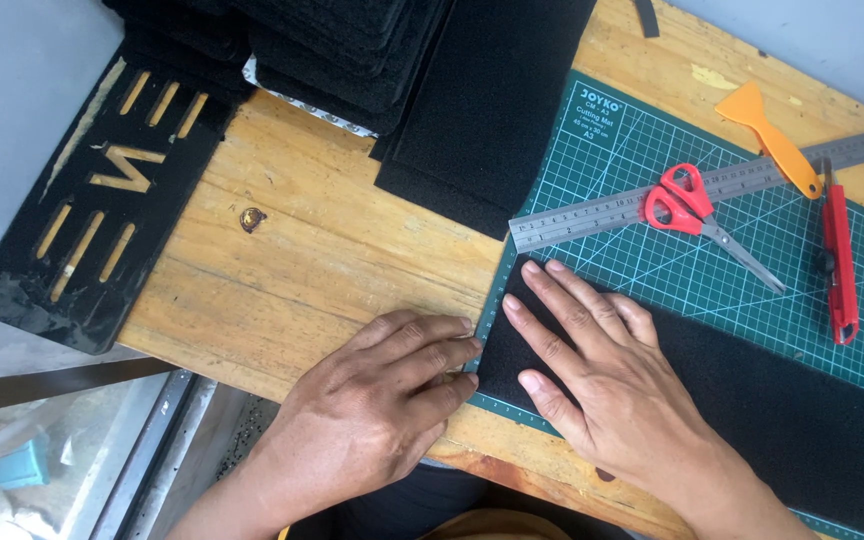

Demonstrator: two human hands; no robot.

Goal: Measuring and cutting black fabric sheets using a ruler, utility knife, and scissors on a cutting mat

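A wooden tabletop (332, 240) carries a green cutting mat (652, 150). Both hands lie flat, fingers spread: the right hand (602, 380) presses the black felt strip (772, 420) onto the mat, the left hand (382, 400) steadies its end. Even pressure should keep the edge square with the grid.

A long black felt strip (752, 400) with rounded corners is laid flat. Its near end is pressed under the right grip (592, 365) and is touched at the edge by the left grip's (382, 400) fingertips; the rest is stretched away rightward.
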